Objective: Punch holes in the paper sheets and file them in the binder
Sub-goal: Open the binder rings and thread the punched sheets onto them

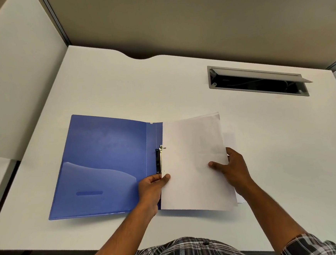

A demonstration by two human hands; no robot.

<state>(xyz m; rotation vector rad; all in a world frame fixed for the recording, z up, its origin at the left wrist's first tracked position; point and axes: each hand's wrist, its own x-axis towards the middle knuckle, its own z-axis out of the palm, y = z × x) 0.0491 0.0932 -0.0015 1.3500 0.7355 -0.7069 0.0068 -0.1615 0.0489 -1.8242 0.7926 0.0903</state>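
A blue binder (105,162) lies open on the white desk (180,86), its inner cover with a clear pocket to the left. A metal ring clip (159,160) stands at the spine. White paper sheets (194,161) cover the binder's right half, their left edge at the clip. My left hand (152,186) pinches the sheets' left edge just below the clip, thumb on top. My right hand (232,168) grips the sheets' right edge, thumb on top and fingers underneath. No hole punch is in view.
A grey cable hatch (258,81) with its lid raised is set into the desk at the back right. Beige partition walls (174,16) close the desk at the back and left. The desk's front edge runs just above my checked shirt (193,252).
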